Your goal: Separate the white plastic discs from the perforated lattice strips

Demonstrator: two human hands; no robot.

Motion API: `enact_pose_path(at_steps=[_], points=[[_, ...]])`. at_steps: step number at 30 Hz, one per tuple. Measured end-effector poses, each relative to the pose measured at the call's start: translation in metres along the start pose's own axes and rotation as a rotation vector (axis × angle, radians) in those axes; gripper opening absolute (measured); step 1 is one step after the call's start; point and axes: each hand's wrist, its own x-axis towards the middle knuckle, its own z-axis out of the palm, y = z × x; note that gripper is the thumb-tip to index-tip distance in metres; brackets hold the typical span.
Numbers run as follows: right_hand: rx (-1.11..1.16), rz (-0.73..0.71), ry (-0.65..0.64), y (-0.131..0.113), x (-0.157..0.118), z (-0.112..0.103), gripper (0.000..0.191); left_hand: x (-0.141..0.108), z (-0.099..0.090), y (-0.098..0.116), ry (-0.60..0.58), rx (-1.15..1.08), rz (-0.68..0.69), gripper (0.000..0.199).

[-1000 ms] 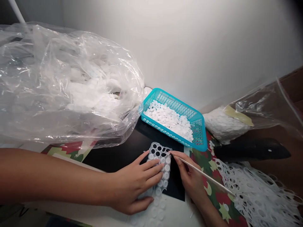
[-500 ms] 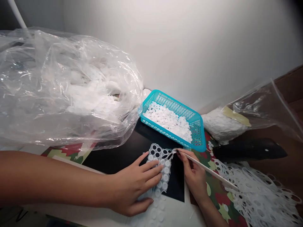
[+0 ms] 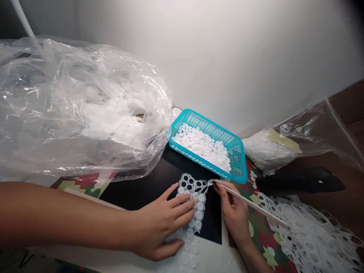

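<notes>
A translucent white sheet of round plastic pieces (image 3: 200, 215) lies on a black mat (image 3: 214, 223), its upper part showing several punched-out holes. My left hand (image 3: 162, 223) rests flat over the sheet's left side with the fingers spread. At the sheet's top right corner, my right hand (image 3: 234, 214) is closed around a long, thin white stick (image 3: 256, 208). The stick's far end points down to the right, and its near tip meets the corner, where the sheet looks stretched. The exact contact under the fingertips is partly hidden.
A blue basket (image 3: 243, 161) holding many small white discs stands behind the mat. To the left bulges a large clear plastic bag (image 3: 71, 113) of white pieces. On the right are a filled bag (image 3: 267, 149), a black object (image 3: 301, 182) and a pile of holed scrap sheets (image 3: 315, 235).
Almost nothing differs. The view has shifted very slightly; both hands, the sheet and the stick keep nearly the same places.
</notes>
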Motion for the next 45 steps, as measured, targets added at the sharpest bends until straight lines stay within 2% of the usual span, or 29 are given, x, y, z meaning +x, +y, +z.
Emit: enact_pose_path(at_steps=[10, 16, 20, 25, 29, 32, 38, 45], points=[[0.085, 0.036, 0.008, -0.001, 0.0, 0.001, 0.022, -0.001, 0.001, -0.001, 0.012, 0.005, 0.014, 0.054], [0.0, 0.067, 0.069, 0.004, 0.004, -0.006, 0.025, -0.001, 0.003, -0.002, 0.041, 0.012, 0.018, 0.053], [-0.068, 0.013, 0.051, 0.006, 0.004, -0.009, 0.024, -0.001, 0.0, -0.001, 0.017, 0.021, 0.016, 0.055], [-0.127, -0.219, -0.045, 0.001, 0.0, -0.007, 0.021, 0.0, -0.002, 0.001, -0.002, 0.118, 0.064, 0.052], [-0.083, -0.409, -0.202, -0.012, -0.004, -0.001, 0.031, -0.001, 0.007, 0.005, 0.083, 0.206, 0.176, 0.043], [-0.027, -0.499, -0.303, -0.024, -0.005, 0.008, 0.032, 0.0, 0.011, 0.008, 0.12, 0.241, 0.175, 0.042], [-0.038, -0.559, -0.463, -0.034, 0.002, 0.023, 0.033, 0.001, 0.009, 0.008, 0.096, 0.192, 0.122, 0.042], [-0.03, -0.586, -0.526, -0.029, 0.0, 0.023, 0.033, 0.002, 0.008, 0.008, 0.061, 0.169, 0.13, 0.037]])
